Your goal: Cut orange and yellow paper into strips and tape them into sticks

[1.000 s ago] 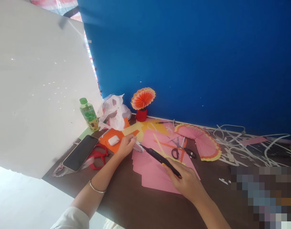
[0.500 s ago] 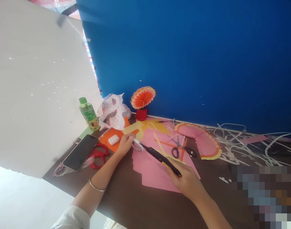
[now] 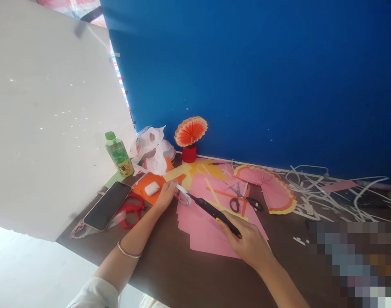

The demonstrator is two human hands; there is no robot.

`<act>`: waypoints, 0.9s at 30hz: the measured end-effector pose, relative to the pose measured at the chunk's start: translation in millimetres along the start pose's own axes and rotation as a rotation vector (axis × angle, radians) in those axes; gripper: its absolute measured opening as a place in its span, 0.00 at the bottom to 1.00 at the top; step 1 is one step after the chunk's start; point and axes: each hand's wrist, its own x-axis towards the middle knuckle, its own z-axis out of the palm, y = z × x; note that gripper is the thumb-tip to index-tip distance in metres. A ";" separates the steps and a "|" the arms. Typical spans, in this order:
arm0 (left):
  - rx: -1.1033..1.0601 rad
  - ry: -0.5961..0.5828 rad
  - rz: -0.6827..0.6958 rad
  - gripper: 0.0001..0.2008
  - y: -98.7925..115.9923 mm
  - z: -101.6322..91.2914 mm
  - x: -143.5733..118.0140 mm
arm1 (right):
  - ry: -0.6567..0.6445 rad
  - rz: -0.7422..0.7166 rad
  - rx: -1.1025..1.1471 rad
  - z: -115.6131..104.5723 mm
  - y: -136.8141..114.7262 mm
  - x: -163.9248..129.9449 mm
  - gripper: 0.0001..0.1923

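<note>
My left hand [image 3: 168, 192] is closed, fingertips pinching a narrow white strip [image 3: 182, 189] that curls into a small loop over the papers. My right hand [image 3: 246, 239] is wrapped around a slim black tool [image 3: 213, 210] with a yellow part near the grip; its exact kind is unclear. The tool's thin tip points left and meets or nearly meets the strip's end. Beneath lie stacked pink sheets [image 3: 208, 239], with black-handled scissors [image 3: 235, 204] on them to the right. An orange sheet [image 3: 147, 199] carrying a white case [image 3: 152, 188] lies beside my left hand.
Left stand a green-capped bottle [image 3: 119, 156], a phone [image 3: 108, 205] and red ribbon [image 3: 131, 211]. Behind are a plastic bag [image 3: 155, 149] and a paper flower [image 3: 191, 131] in a red pot [image 3: 189, 154]. A pleated pink fan [image 3: 277, 192] and tangled white cables [image 3: 313, 188] lie right.
The whole view has shifted very slightly. Both hands keep their hold, and the tool tip stays by the white strip, whose loop has altered a little.
</note>
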 end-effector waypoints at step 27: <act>-0.197 -0.058 -0.037 0.18 2.1 -2.5 -1.2 | -0.039 -0.004 -0.050 4.6 2.7 -6.5 0.13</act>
